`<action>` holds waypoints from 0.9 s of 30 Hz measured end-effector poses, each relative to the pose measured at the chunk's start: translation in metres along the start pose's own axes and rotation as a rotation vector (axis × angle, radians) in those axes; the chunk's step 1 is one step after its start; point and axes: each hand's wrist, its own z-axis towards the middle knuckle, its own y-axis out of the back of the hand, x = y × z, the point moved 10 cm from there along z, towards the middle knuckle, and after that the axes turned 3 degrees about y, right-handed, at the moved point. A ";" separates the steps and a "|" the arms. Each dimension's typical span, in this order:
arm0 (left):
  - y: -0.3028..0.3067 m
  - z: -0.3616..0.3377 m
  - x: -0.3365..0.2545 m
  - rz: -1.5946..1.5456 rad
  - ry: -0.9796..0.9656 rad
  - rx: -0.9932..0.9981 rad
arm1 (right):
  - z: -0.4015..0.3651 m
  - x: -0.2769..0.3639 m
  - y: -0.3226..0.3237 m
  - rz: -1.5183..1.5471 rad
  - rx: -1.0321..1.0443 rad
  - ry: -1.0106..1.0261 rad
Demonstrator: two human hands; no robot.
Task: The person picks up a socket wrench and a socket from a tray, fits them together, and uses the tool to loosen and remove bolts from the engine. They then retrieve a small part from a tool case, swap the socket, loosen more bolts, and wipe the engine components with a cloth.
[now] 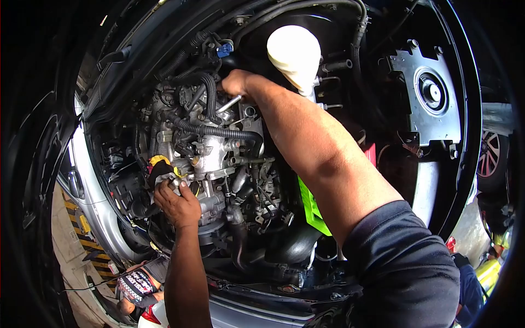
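My right hand (pixel 236 83) reaches over the engine (pixel 210 156) to its far side. Its fingers curl down behind the parts, and whatever they grip is hidden. Just below this hand a shiny metal rod (pixel 229 104) slants up toward the wrist. My left hand (pixel 178 205) is at the near left side of the engine, fingers bent and thumb close to them around a small part I cannot make out. Against its fingertips lies a crumpled black, grey and yellow piece (pixel 161 168), perhaps cloth. A ribbed black hose (pixel 219 131) crosses the engine between both hands.
A white funnel-shaped container (pixel 294 52) stands beside my right forearm. Below that arm sits a bright green plastic object (pixel 311 205). A metal plate (pixel 432 95) is at the right. Another person (pixel 139 284) is at lower left, near a silver car (pixel 95 202).
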 end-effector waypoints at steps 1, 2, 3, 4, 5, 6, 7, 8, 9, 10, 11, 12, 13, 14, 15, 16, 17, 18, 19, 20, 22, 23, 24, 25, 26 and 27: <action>0.000 0.000 0.000 -0.003 0.000 -0.002 | 0.002 -0.001 -0.002 -0.020 0.020 -0.005; 0.000 0.000 -0.001 0.001 0.000 0.000 | 0.002 0.002 -0.002 -0.040 0.041 -0.010; 0.000 0.000 -0.001 0.006 -0.001 0.001 | 0.008 0.002 -0.002 -0.059 0.061 -0.015; 0.000 0.000 -0.001 0.011 -0.001 0.003 | 0.023 0.012 -0.010 -0.342 0.099 0.166; 0.000 0.000 0.000 -0.001 0.009 0.008 | 0.035 0.022 -0.017 -0.626 0.085 0.355; 0.000 0.001 0.000 -0.014 0.018 0.014 | 0.031 0.031 -0.018 -0.731 0.014 0.481; -0.001 0.000 0.000 -0.028 0.026 0.022 | 0.012 0.048 -0.017 -0.833 -0.059 0.606; -0.001 -0.001 -0.001 -0.020 0.016 0.017 | -0.006 0.044 0.005 -0.475 -0.175 0.531; 0.000 0.000 -0.002 -0.013 0.006 0.008 | -0.005 0.039 0.011 -0.368 -0.192 0.511; 0.001 0.000 -0.003 -0.003 -0.004 -0.001 | -0.004 0.034 0.014 -0.258 -0.207 0.491; 0.001 0.000 -0.001 -0.005 0.004 0.001 | -0.002 0.029 0.015 -0.149 -0.219 0.470; 0.001 0.000 -0.001 -0.009 0.011 0.008 | 0.003 0.016 0.012 -0.014 -0.174 0.350; 0.001 0.000 -0.001 -0.014 0.017 0.013 | 0.006 0.004 0.008 0.118 -0.130 0.231; 0.001 0.000 -0.002 -0.009 0.008 0.006 | 0.009 -0.006 0.002 0.248 -0.084 0.114; 0.001 0.001 -0.003 -0.003 0.001 -0.004 | 0.011 -0.013 -0.006 0.375 -0.036 -0.001; 0.002 0.001 -0.003 0.004 -0.007 -0.010 | 0.010 -0.022 -0.016 0.504 0.014 -0.120; 0.002 0.000 -0.002 0.004 -0.005 -0.005 | 0.011 -0.017 -0.017 0.333 0.052 -0.066; 0.001 0.000 -0.001 0.002 -0.002 -0.003 | 0.014 -0.012 -0.015 0.160 0.089 -0.011; 0.001 0.000 -0.001 0.000 0.001 -0.001 | 0.025 -0.011 -0.014 -0.013 0.125 0.045; 0.001 0.000 -0.002 0.000 -0.002 -0.001 | 0.035 -0.001 -0.016 -0.264 0.135 0.189; 0.001 0.000 -0.002 -0.002 -0.009 -0.006 | 0.028 0.024 -0.018 -0.723 0.078 0.457; 0.000 -0.001 -0.002 -0.008 -0.009 -0.003 | 0.021 0.030 -0.022 -0.932 0.047 0.578; 0.000 -0.001 -0.001 -0.014 -0.010 -0.003 | -0.022 0.035 0.004 -0.712 0.053 0.272; 0.001 0.000 -0.001 -0.019 -0.010 -0.007 | -0.014 0.035 -0.003 -0.820 0.074 0.327; 0.001 0.000 -0.001 -0.022 -0.003 -0.004 | -0.004 0.036 -0.012 -0.926 0.097 0.382; 0.000 0.000 0.000 -0.026 0.004 -0.001 | 0.007 0.034 -0.022 -1.033 0.121 0.437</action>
